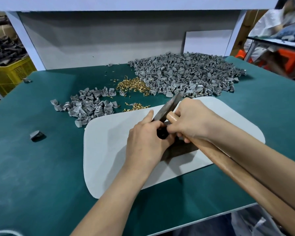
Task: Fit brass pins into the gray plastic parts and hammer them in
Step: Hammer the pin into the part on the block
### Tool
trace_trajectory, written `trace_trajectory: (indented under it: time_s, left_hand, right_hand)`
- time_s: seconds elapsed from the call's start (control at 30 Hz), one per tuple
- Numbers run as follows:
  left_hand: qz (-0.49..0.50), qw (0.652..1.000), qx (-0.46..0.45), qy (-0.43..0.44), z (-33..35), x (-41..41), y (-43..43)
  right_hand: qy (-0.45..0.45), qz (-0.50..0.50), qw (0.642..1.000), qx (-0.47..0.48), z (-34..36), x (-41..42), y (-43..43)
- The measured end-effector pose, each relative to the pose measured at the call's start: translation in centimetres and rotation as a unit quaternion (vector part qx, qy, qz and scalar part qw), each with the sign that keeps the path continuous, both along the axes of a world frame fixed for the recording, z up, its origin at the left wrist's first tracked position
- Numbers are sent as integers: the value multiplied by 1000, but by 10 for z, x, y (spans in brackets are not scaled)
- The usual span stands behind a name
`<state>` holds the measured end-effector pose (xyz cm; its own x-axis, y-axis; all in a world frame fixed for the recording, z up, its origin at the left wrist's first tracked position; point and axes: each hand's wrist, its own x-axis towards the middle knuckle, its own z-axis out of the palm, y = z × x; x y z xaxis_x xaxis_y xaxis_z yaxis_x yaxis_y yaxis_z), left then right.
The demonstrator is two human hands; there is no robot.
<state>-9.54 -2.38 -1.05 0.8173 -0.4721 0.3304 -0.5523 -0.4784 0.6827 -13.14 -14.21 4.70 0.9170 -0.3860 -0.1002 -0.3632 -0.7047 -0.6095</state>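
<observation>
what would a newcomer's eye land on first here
Most likely the two hands meeting over the pale mat in the middle: the right hand grips a wooden-handled hammer close to its head, while the left hand curls round a small dark piece on a dark block. Behind them, a big heap of gray plastic parts fills the far right of the green table, with bright brass pins at its left edge.

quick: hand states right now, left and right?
Left hand: grips a small dark piece, identity unclear.
Right hand: grips the hammer by its handle, near the head.
</observation>
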Motion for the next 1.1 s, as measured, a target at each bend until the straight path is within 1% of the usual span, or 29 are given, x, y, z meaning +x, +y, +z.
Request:
trace_trajectory:
  time_s: [0.1, 0.2, 0.5, 0.67, 1.0, 1.1]
  left_hand:
    - [-15, 1000, 11, -14, 1, -1, 0]
    - [-29, 999, 3, -22, 0, -1, 0]
    - [-36, 999, -20, -19, -1, -2, 0]
    - [-38, 998, -42, -33, -1, -3, 1]
    - [-44, 999, -8, -14, -4, 1, 1]
    - [-40, 999, -19, -9, -5, 1, 0]
  right_hand:
    - [5, 10, 998, -68, 2, 1, 7]
    - [10, 8, 991, -133, 5, 2, 13]
    - [39, 0, 971, -237, 8, 3, 28]
    - [35, -7, 969, -244, 6, 4, 30]
    - [47, 3, 968, -247, 6, 9, 30]
    - [48, -3, 975, -219, 8, 8, 28]
